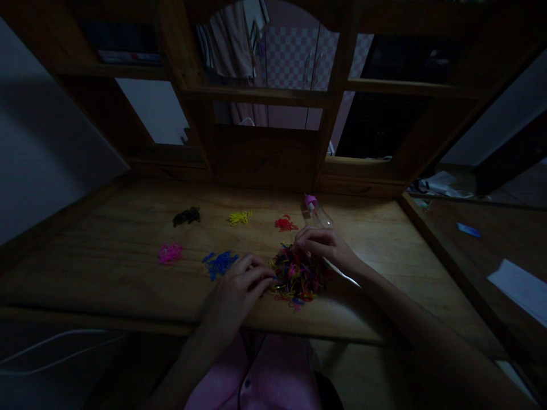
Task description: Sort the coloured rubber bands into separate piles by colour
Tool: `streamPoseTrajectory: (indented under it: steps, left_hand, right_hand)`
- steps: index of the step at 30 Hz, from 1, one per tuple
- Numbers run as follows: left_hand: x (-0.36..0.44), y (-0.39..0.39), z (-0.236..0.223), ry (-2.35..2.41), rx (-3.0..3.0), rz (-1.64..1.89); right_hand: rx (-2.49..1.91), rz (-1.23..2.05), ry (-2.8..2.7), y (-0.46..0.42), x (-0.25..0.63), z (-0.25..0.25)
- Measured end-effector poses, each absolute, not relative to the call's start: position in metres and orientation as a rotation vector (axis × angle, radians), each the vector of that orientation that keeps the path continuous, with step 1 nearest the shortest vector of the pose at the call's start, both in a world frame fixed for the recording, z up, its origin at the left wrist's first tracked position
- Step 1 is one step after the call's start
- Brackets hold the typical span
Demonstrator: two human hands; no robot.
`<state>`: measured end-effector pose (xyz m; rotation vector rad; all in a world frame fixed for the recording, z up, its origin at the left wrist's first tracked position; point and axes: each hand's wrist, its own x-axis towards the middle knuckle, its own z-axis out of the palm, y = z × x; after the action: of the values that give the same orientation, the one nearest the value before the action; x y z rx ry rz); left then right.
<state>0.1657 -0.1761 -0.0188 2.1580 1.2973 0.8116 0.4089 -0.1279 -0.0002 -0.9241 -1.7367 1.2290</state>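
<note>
A mixed pile of small, thin, coloured bands that look like rubber bands [301, 273] lies near the table's front edge. My left hand [245, 279] rests at the pile's left side, thumb and fingers pinched together by a bluish bit; whether they grip it is unclear. Over the pile's top edge, my right hand [318, 245] has its fingertips closed in a pinch, and what is in them is hidden. Sorted heaps lie beyond and to the left: blue bands [220, 264], pink bands [170, 253], black bands [187, 216], yellow bands [240, 217] and red bands [285, 223].
A clear bottle with a pink cap [311, 202] lies just behind my right hand. The wooden table [128, 273] backs onto a shelf unit [265, 156] with openings. At the far right are a white paper [519, 290] and a small blue card [468, 229].
</note>
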Motion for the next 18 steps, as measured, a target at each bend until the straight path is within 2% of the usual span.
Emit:
streamPoseTrajectory:
  steps: [5, 11, 18]
  left_hand:
    - [0.156, -0.176, -0.017, 1.365, 2.107, 0.863]
    - [0.106, -0.171, -0.024, 1.617, 2.069, 0.889]
    - [0.070, -0.149, -0.036, 1.658, 2.292, 0.939]
  right_hand:
    - [-0.936, 1.232, -1.736, -0.128, 0.409, 0.000]
    - [-0.895, 1.253, -1.745, -0.130, 0.407, 0.002]
    - [-0.926, 1.271, -1.803, -0.133, 0.406, 0.007]
